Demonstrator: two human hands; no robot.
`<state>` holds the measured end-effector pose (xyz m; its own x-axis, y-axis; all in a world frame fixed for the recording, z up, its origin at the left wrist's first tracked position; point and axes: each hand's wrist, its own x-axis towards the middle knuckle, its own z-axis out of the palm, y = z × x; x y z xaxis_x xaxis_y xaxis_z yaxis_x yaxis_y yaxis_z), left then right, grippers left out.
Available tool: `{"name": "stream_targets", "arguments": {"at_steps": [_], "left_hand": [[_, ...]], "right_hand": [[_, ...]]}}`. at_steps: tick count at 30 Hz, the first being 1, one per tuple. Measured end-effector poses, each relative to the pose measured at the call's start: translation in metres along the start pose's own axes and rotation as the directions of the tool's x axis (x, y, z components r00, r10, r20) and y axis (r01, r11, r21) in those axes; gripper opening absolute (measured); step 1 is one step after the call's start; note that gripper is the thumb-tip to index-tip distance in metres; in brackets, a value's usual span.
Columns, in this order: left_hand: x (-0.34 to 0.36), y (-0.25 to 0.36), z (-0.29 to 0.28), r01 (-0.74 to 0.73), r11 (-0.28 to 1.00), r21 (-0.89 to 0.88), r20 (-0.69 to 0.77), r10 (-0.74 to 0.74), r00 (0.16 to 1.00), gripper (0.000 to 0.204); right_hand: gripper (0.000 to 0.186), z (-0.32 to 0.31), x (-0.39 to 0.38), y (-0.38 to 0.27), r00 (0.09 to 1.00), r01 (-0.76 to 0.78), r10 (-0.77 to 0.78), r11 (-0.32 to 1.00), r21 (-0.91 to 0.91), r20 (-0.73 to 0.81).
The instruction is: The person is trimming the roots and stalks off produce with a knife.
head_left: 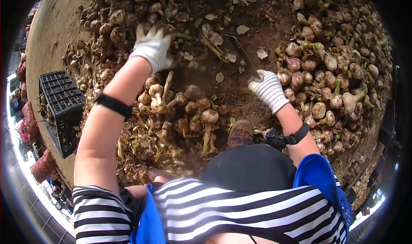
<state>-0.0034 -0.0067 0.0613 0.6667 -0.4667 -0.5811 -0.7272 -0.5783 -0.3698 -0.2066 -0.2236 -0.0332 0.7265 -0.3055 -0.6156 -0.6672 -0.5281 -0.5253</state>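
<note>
My left hand, in a white knit glove, reaches out over the dirt beside a heap of garlic bulbs. Its fingers are spread, slightly blurred, and I see nothing held in them. My right hand, gloved in white with grey stripes, is closed round the handle of a knife. The long dark blade points away from me and to the left, above the soil; the handle is hidden in my fist. Between my hands and closer to me, garlic bulbs with stems lie piled on dry leaves.
A larger heap of garlic bulbs spreads along the right. At the left stands a black plastic crate, with reddish filled sacks beyond it. Loose garlic skins and cut stems litter the ground. My shoe is near the middle.
</note>
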Motion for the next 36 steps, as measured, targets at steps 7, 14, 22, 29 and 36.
{"name": "stream_targets", "arguments": {"at_steps": [7,14,22,29,36], "left_hand": [[0.001,-0.010,0.085,0.007,0.795,-0.606,-0.178,-0.144,0.973,0.080],[-0.036,0.031,0.047,-0.308,-0.550,-0.776,-0.332,-0.058,0.941,0.078],[-0.039,0.072,0.087,-0.417,-0.285,-0.863,-0.411,-0.086,0.908,0.038],[-0.075,0.079,0.032,-0.444,-0.399,-0.802,-0.408,-0.176,0.896,0.033],[-0.047,0.038,0.041,-0.291,-0.820,-0.493,-0.093,-0.283,0.955,0.047]], "right_hand": [[0.023,-0.016,-0.026,-0.027,0.981,0.173,-0.178,0.982,-0.078,-0.071],[0.014,-0.022,-0.039,-0.072,0.747,0.525,-0.642,0.729,-0.439,-0.173],[0.013,-0.016,-0.049,-0.098,0.708,0.600,-0.694,0.688,-0.409,-0.130],[0.015,-0.007,-0.024,-0.058,0.937,0.242,-0.334,0.828,-0.506,-0.098],[0.023,-0.034,-0.024,-0.045,0.962,0.113,-0.180,0.947,-0.301,-0.204]]}}
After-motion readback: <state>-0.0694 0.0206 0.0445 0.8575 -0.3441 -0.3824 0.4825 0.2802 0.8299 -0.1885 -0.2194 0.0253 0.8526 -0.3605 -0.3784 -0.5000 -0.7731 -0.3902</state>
